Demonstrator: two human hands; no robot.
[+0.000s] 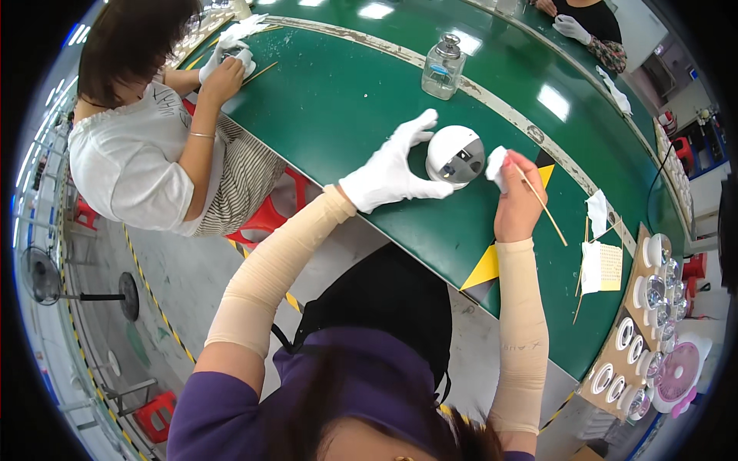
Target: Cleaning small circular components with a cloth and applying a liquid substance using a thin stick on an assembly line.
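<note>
Both hands work at a white dome-shaped device (453,156) resting on the green bench (346,100). Left hand (392,173), in a white glove, grips the dome's near side, fingers spread over its top. Right hand (516,201), bare, is closed on a white wipe (496,164) and a thin wooden stick (543,203); the wipe touches the dome's right edge. Beyond the dome stands a clear glass bottle (443,67). Right of it, near the bench edge, trays hold white ring parts (626,338). Left of the dome, another person (146,131) handles white cloth.
</note>
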